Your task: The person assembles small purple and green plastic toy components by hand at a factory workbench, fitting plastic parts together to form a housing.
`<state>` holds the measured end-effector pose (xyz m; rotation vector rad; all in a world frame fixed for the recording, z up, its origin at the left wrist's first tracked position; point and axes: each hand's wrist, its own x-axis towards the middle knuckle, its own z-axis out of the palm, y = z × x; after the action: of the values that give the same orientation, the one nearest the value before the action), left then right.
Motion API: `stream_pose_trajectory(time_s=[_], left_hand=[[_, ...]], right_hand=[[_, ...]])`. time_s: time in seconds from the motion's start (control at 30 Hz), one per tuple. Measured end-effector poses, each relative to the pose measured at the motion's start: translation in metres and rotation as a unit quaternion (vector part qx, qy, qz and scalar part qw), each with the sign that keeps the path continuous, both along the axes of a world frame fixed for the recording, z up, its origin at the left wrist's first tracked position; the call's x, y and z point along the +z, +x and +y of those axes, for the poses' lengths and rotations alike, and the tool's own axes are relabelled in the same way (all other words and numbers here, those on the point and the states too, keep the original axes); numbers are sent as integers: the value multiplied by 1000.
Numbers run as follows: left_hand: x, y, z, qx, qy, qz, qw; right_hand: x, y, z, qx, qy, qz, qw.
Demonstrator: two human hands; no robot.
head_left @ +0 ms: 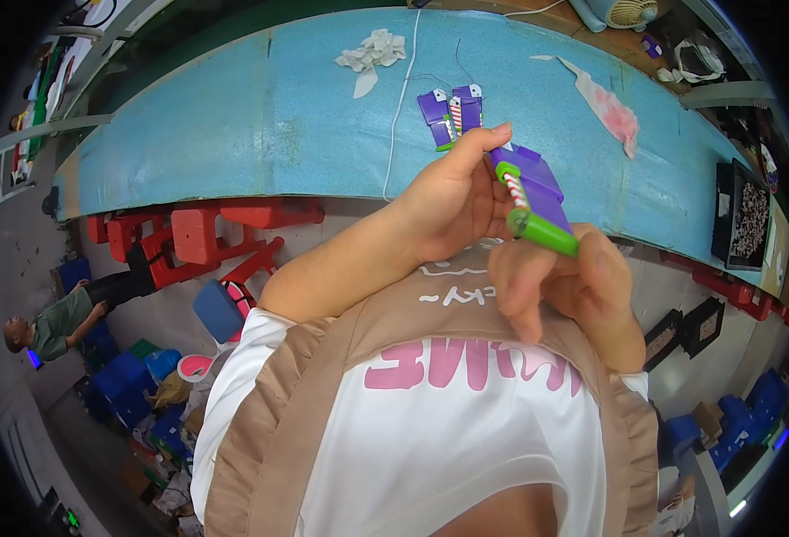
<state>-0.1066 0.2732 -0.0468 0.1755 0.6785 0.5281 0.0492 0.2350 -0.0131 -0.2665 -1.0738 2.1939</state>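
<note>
Held piece: purple-and-green part (539, 179) with a striped strip, tilted, at 2 o'clock from view centre
Left grip: left hand (452, 192), thumb and fingers closed about its upper end
Right grip: right hand (566, 276), fingers curled onto its green end
Matching pieces: two purple pieces (433, 108) on the desk (314, 116), 11 o'clock from the held one
Far side: black tray (725, 219), 3 o'clock
</note>
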Motion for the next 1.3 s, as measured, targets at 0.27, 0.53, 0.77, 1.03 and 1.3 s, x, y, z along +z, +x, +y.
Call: stream_pose_trajectory(time_s=[0.27, 0.53, 0.77, 1.03, 1.3], left_hand=[[15, -11, 16, 58, 181, 49, 981], [34, -14, 20, 37, 321, 113, 940], [49, -18, 10, 5, 358, 161, 920], [53, -25, 9, 42, 350, 151, 924], [49, -23, 3, 117, 342, 136, 922]], right_hand=[[1, 1, -6, -3, 99, -165, 981], [-6, -2, -5, -2, 196, -161, 967], [-6, 1, -6, 10, 53, -169, 984], [-18, -11, -4, -237, 44, -130, 962], [-3, -8, 1, 16, 164, -309, 937]])
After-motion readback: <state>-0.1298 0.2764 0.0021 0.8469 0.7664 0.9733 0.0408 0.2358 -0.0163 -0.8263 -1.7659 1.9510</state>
